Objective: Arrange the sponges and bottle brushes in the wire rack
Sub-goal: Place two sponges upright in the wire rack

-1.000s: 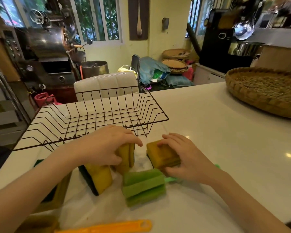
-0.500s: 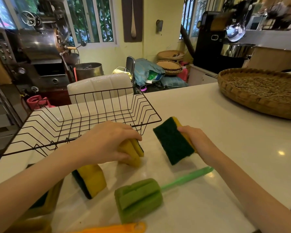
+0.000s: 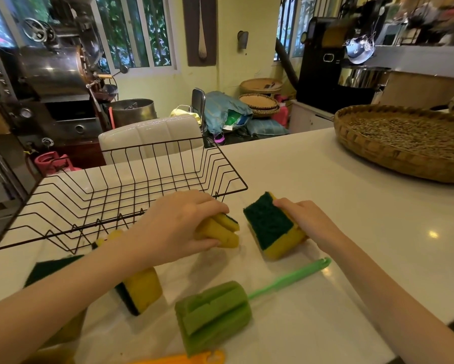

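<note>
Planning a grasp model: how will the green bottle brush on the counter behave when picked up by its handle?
The green bottle brush probably sags head-down: its foam head looks bulky against the thin handle. It is likely light and squashy. Pushed, the roughly cylindrical head may roll a little on the smooth counter.

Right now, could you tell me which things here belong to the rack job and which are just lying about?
Job: wire rack; sponges in the left hand and right hand; loose sponge; green bottle brush; orange brush.
Lying about: woven tray; white chair.
</note>
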Motion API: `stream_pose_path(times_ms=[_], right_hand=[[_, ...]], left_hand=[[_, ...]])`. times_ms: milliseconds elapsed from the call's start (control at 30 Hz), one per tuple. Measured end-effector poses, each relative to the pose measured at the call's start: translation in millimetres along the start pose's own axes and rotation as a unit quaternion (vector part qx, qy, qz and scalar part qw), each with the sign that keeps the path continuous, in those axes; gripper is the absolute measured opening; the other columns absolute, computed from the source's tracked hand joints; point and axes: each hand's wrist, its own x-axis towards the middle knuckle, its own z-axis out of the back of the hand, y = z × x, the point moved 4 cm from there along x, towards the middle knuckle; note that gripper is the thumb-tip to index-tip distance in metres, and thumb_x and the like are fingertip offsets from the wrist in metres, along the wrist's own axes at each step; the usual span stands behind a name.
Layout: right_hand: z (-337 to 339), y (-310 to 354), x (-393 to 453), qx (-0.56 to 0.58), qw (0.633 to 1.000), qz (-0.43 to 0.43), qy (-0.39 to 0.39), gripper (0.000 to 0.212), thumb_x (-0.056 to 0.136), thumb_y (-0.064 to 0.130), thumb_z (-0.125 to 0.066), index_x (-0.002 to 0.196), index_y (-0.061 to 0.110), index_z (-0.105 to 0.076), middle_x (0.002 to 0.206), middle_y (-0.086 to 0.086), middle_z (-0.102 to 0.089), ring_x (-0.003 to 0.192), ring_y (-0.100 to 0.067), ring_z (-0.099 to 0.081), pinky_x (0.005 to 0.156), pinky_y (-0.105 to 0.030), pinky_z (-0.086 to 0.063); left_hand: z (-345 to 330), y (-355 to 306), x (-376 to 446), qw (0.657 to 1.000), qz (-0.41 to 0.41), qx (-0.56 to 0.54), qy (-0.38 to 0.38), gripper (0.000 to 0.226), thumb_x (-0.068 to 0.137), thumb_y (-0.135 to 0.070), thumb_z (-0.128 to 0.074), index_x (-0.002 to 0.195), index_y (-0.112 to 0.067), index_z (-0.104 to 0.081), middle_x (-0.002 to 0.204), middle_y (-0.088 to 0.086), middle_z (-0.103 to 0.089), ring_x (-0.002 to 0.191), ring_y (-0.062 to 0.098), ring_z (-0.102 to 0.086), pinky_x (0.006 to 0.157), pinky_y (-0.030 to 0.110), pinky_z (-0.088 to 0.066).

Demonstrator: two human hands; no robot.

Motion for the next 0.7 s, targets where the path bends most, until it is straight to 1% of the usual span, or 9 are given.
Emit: stream_pose_path(times_ms=[67, 133, 233, 267, 333, 400, 533, 600, 700], right_hand=[[1, -3, 1, -0.001, 1.0, 0.011, -0.003, 0.043, 0.075, 0.054, -0.052, 0.069, 0.012, -0.056, 0.064, -0.011, -0.049, 0.054, -0.02, -0.048, 0.049, -0.028, -0.032], [4, -5, 2, -0.004, 0.999, 0.032, -0.016, 0.047, 0.078, 0.05, -0.053, 0.071, 0.003, -0.061, 0.068, -0.007, -0.055, 0.059, -0.019, -0.05, 0.051, -0.027, -0.033], [9, -8, 2, -0.012, 0.997, 0.064, -0.05, 0.025, 0.08, 0.042, -0.054, 0.081, 0.018, -0.064, 0.079, 0.003, -0.062, 0.072, -0.008, -0.055, 0.055, -0.026, -0.04], [9, -9, 1, -0.025, 0.995, 0.072, -0.06, 0.021, 0.08, 0.04, -0.055, 0.082, 0.021, -0.063, 0.08, 0.004, -0.063, 0.074, -0.007, -0.056, 0.057, -0.027, -0.043], [7, -12, 1, -0.05, 0.993, 0.078, -0.07, 0.021, 0.08, 0.04, -0.054, 0.083, 0.021, -0.062, 0.08, 0.003, -0.064, 0.074, -0.011, -0.058, 0.065, -0.034, -0.049], [4, -13, 0, -0.06, 0.992, 0.082, -0.075, 0.022, 0.081, 0.039, -0.052, 0.084, 0.02, -0.063, 0.08, 0.002, -0.065, 0.075, -0.014, -0.059, 0.069, -0.039, -0.051], [2, -8, -2, -0.063, 0.986, 0.117, -0.097, 0.019, 0.082, 0.035, -0.052, 0.093, 0.021, -0.059, 0.077, 0.008, -0.059, 0.072, -0.012, -0.057, 0.067, -0.039, -0.052], [1, -6, -4, -0.061, 0.982, 0.14, -0.11, 0.019, 0.083, 0.032, -0.053, 0.099, 0.023, -0.055, 0.081, 0.007, -0.058, 0.072, -0.013, -0.057, 0.067, -0.039, -0.052], [1, -2, -8, -0.08, 0.967, 0.205, -0.132, 0.016, 0.082, 0.025, -0.055, 0.099, 0.024, -0.054, 0.092, 0.003, -0.058, 0.074, -0.014, -0.055, 0.067, -0.036, -0.049]], left_hand=[[-3, -6, 0, 0.999, -0.03, 0.032, -0.031, 0.047, 0.067, -0.04, -0.073, 0.107, -0.02, -0.059, 0.096, 0.0, -0.069, 0.086, 0.02, -0.064, 0.068, 0.031, -0.05], [-9, -12, 0, 0.992, -0.067, 0.093, -0.047, 0.041, 0.068, -0.035, -0.073, 0.103, -0.017, -0.062, 0.094, 0.002, -0.071, 0.084, 0.02, -0.066, 0.069, 0.031, -0.053], [-20, -20, -1, 0.977, -0.123, 0.158, -0.074, 0.028, 0.071, -0.021, -0.073, 0.097, -0.013, -0.065, 0.092, 0.005, -0.072, 0.084, 0.02, -0.067, 0.071, 0.03, -0.056], [-23, -22, -1, 0.975, -0.134, 0.159, -0.081, 0.027, 0.071, -0.018, -0.073, 0.096, -0.013, -0.065, 0.092, 0.006, -0.073, 0.084, 0.02, -0.067, 0.071, 0.03, -0.056], [-26, -24, 1, 0.973, -0.146, 0.158, -0.086, 0.023, 0.074, -0.016, -0.071, 0.096, -0.012, -0.065, 0.092, 0.006, -0.072, 0.084, 0.02, -0.067, 0.07, 0.03, -0.056], [-26, -24, 5, 0.974, -0.14, 0.161, -0.078, 0.02, 0.076, -0.016, -0.067, 0.096, -0.013, -0.064, 0.093, 0.005, -0.072, 0.085, 0.019, -0.066, 0.07, 0.03, -0.056], [-31, -27, 11, 0.978, -0.112, 0.169, -0.049, 0.016, 0.081, -0.014, -0.06, 0.097, -0.011, -0.062, 0.094, 0.006, -0.071, 0.086, 0.021, -0.066, 0.066, 0.032, -0.056], [-35, -32, 11, 0.978, -0.113, 0.173, -0.024, 0.017, 0.082, -0.012, -0.055, 0.098, -0.01, -0.061, 0.094, 0.007, -0.07, 0.084, 0.021, -0.065, 0.064, 0.033, -0.055], [-41, -40, 11, 0.972, -0.137, 0.187, 0.026, 0.021, 0.081, -0.017, -0.057, 0.101, -0.011, -0.06, 0.094, 0.006, -0.07, 0.083, 0.02, -0.065, 0.063, 0.031, -0.055]])
